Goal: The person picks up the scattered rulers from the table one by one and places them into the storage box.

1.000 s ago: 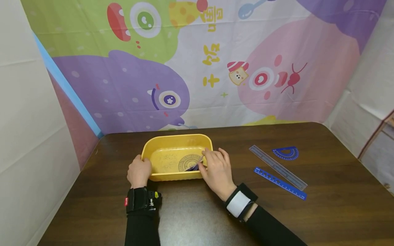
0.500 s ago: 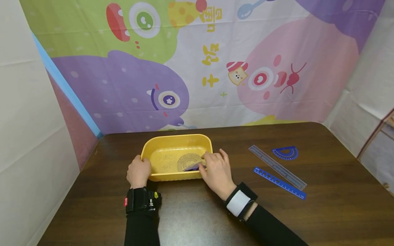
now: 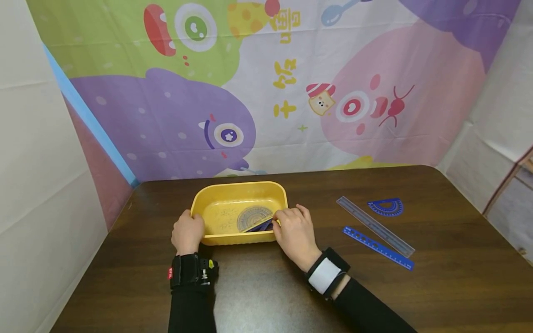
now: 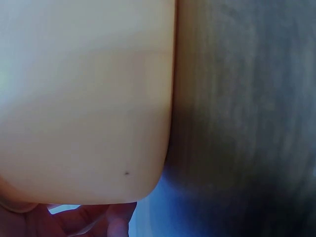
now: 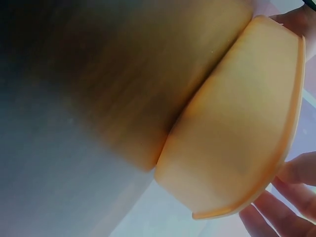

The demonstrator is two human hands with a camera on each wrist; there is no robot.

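A yellow plastic box (image 3: 233,238) stands on the brown table. My left hand (image 3: 188,232) grips its left end, fingers at the rim. My right hand (image 3: 296,236) has its fingers curled over the right rim, with the fingertips inside near the drawing tools. Beneath them lie a clear protractor (image 3: 251,218) flat on the bottom and a dark blue piece (image 3: 263,226) with a clear straight edge, partly hidden by the hand and the front wall. The right wrist view shows the box's outer wall (image 5: 232,123) and fingers (image 5: 296,197) at its rim.
To the right on the table (image 3: 250,286) lie a clear ruler (image 3: 374,226), a blue ruler (image 3: 378,248) and a blue protractor (image 3: 386,207). A patterned cloth (image 3: 266,92) hangs behind the table's far edge.
My right fingers have lowered and drawn in toward the right rim. The clear protractor has shifted slightly left, and the straight-edged piece lies lower in the box. My left hand stays put.
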